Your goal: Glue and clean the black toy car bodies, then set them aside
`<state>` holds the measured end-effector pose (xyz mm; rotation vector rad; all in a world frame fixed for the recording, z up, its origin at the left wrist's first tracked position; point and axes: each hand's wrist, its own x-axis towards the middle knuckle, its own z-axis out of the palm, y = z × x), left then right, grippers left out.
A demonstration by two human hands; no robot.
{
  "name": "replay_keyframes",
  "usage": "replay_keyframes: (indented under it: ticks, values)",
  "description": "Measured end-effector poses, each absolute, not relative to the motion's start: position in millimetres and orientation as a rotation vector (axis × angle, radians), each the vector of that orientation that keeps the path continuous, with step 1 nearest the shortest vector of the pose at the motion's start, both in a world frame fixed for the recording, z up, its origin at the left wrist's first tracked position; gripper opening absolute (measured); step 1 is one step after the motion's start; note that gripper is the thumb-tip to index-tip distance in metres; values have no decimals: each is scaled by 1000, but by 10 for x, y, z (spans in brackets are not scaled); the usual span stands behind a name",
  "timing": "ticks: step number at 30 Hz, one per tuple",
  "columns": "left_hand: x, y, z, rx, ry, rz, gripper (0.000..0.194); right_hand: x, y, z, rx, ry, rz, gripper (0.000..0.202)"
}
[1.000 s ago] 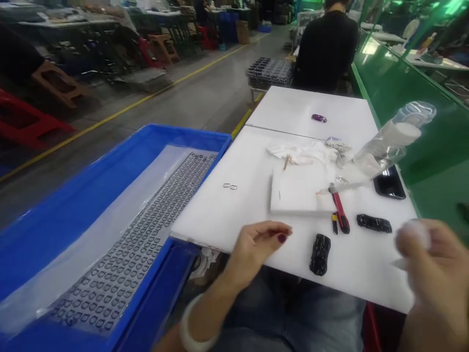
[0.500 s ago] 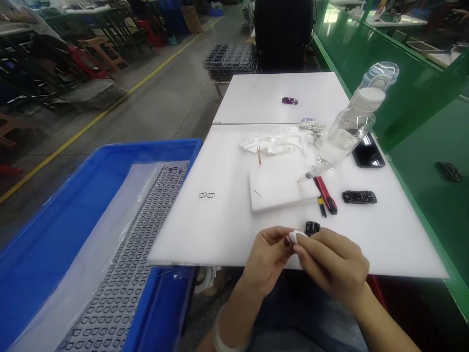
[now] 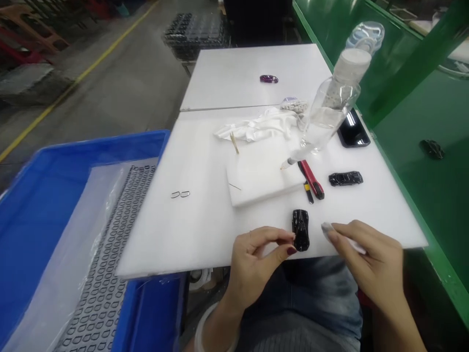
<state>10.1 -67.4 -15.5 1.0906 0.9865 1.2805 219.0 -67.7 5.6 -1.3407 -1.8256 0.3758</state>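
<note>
A black toy car (image 3: 301, 230) lies lengthwise near the front edge of the white table. My left hand (image 3: 262, 259) is beside its left side, thumb and index finger curved and apart, the tips at the car's edge; whether they touch it I cannot tell. To the right of the car, my right hand (image 3: 370, 249) pinches a small white cloth (image 3: 327, 228), with another bit of white showing below the fingers. A second black toy car (image 3: 346, 178) lies farther back on the right.
A white foam block (image 3: 262, 171) bears thin sticks and a pen-like tip. Beside it are a red utility knife (image 3: 311, 179), a bottle (image 3: 328, 110) and a phone (image 3: 352, 128). Two thin outline pieces (image 3: 181, 194) lie left. A blue bin (image 3: 54, 171) holds a sheet of outlines.
My hands have come apart; the right one has moved right with the white cloth. The black car between them, mostly hidden before, now shows fully. The view has shifted too.
</note>
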Motion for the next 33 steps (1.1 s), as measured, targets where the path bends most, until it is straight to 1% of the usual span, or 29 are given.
replay_keyframes:
  ticks: [4,8,13,18,26,29,31,33]
  values:
    - [151,-697,-186,1831,1166,1341,19,2121,-750,-93,-1405,-1812,465,5]
    - [220,-698,-240,2058,1190,1299,19,2064,-757,-108,-1407,-1864,460,2]
    - [246,-702,-269,2072,1295,1242,18,2042,-750,-99,-1431,-1919,433,4]
    - [224,-674,-209,1948,1353,1178,27,2027,-753,-106,-1463,-1937,424,7]
    - [247,-667,-201,1902,1364,1151,25,1992,-735,-101,-1490,-1931,438,8]
    - [245,-665,-186,1864,1396,1111,27,1997,-734,-108,-1483,-1930,422,8]
    - [195,-629,-156,1845,1388,1051,32,2025,-738,-111,-1449,-1941,429,6]
    - [110,-563,-114,1888,1285,924,49,2073,-752,-114,-1404,-1950,437,3]
